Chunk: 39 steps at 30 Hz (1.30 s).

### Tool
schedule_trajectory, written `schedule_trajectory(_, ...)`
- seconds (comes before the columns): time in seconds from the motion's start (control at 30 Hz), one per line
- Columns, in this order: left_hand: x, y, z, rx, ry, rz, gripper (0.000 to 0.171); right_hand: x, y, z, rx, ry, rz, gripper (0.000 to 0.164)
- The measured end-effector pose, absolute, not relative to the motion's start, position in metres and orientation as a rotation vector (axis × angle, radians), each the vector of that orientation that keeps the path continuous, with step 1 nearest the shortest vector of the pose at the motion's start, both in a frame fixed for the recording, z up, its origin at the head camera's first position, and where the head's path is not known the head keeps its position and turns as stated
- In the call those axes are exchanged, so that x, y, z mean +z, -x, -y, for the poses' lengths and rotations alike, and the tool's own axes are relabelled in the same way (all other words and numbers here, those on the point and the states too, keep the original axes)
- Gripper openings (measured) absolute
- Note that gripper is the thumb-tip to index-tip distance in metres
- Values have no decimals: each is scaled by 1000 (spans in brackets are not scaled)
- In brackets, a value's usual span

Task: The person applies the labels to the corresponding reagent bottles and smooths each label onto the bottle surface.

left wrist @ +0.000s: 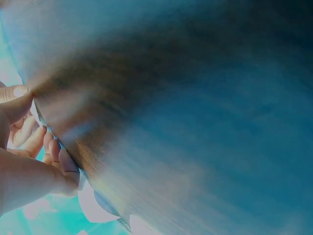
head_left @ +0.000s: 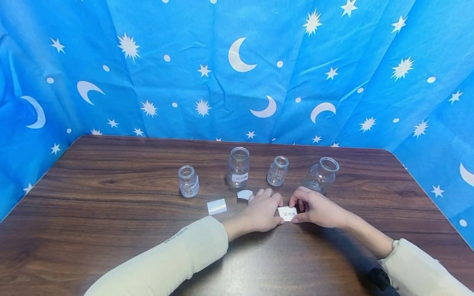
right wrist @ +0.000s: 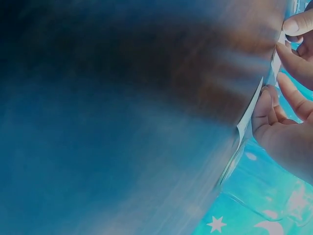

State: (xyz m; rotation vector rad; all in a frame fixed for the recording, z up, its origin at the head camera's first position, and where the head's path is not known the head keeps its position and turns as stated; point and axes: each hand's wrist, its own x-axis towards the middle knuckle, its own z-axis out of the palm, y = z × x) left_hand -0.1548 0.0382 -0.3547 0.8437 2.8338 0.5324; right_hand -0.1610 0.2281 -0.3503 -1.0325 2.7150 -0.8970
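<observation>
In the head view, a small white label (head_left: pixel 286 213) with printed dark characters lies on the table between both hands. My left hand (head_left: pixel 263 209) rests palm down, its fingers fairly straight, with thumb and forefinger touching the label's left side. My right hand (head_left: pixel 320 209) has curled fingers and pinches the label's right side between thumb and forefinger. Behind the hands stand a large glass bottle (head_left: pixel 238 166) bearing a white label, a small plain glass bottle (head_left: pixel 277 172) and a large glass bottle (head_left: pixel 321 174), partly hidden by my right hand. Both wrist views show the fingertips low over the tabletop.
A small glass bottle (head_left: pixel 188 183) with a label on its side stands at left. A glossy white paper piece (head_left: pixel 217 206) lies left of my left hand; a curled white piece (head_left: pixel 245 195) lies by its fingers. Behind the wooden table (head_left: pixel 111 213) hangs a blue curtain (head_left: pixel 192 86).
</observation>
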Motion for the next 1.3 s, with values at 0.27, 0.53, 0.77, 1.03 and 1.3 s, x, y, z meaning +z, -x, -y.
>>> schedule_trajectory(0.27, -354, 155, -39, 537, -856, -2824, 27, -350, 160, -228, -908, 1029, -2708, 28)
schedule_trajectory(0.53, -354, 158, -39, 632, -904, -2799, 23, -347, 160, -227, -945, 944, -2656, 23)
schedule_trajectory(0.77, -351, 161, -34, 825, -966, -2739, 10, -341, 158, -226, -1010, 845, -2548, 16)
schedule_trajectory(1.03, -342, 165, -23, 1085, -931, -2544, 7, -328, 156, -230, -1143, 884, -2458, 11)
schedule_trajectory(1.3, -337, 166, -19, 1156, -919, -2453, 9, -324, 151, -230, -1216, 871, -2448, 10)
